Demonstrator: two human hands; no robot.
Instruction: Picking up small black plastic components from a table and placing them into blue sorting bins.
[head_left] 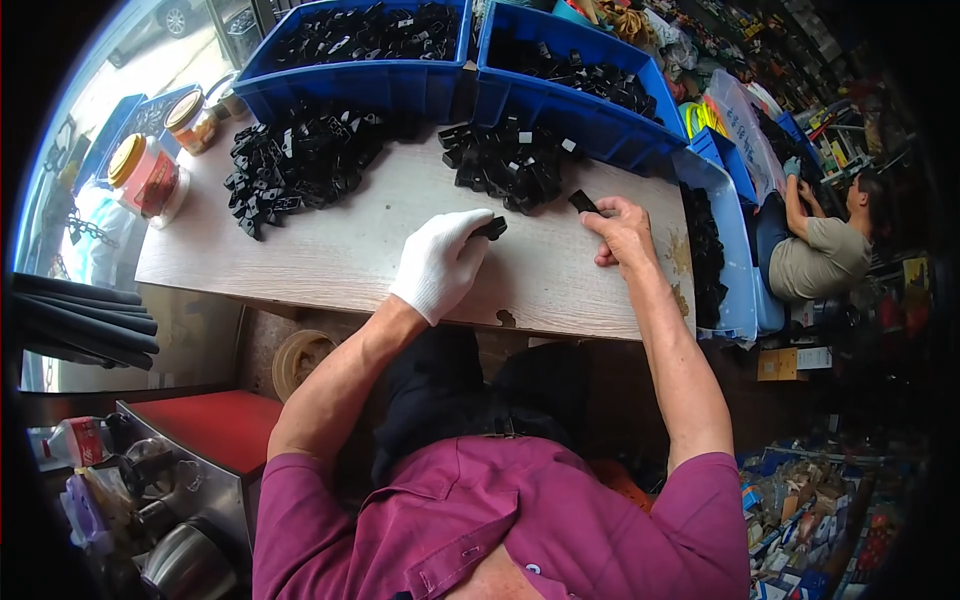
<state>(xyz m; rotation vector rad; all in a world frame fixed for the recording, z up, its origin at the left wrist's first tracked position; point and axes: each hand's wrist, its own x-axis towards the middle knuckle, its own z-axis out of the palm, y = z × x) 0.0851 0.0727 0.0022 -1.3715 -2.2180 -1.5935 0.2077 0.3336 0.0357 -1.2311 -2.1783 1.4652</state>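
Note:
My left hand, in a white knit glove, is closed on a small black plastic part whose end sticks out past the thumb and forefinger. Bare and to the right of it, my right hand pinches a flat black rectangular piece between thumb and fingers. Both hands are over the near half of the pale wood-grain table. Just beyond them lies a heap of black parts, some with light square faces. A larger heap of black parts spreads at the far left.
Two blue bins of black parts line the table's far edge. A pale blue tub flanks the right side. Jars with yellow and orange lids stand far left. A co-worker sits beyond the tub at right.

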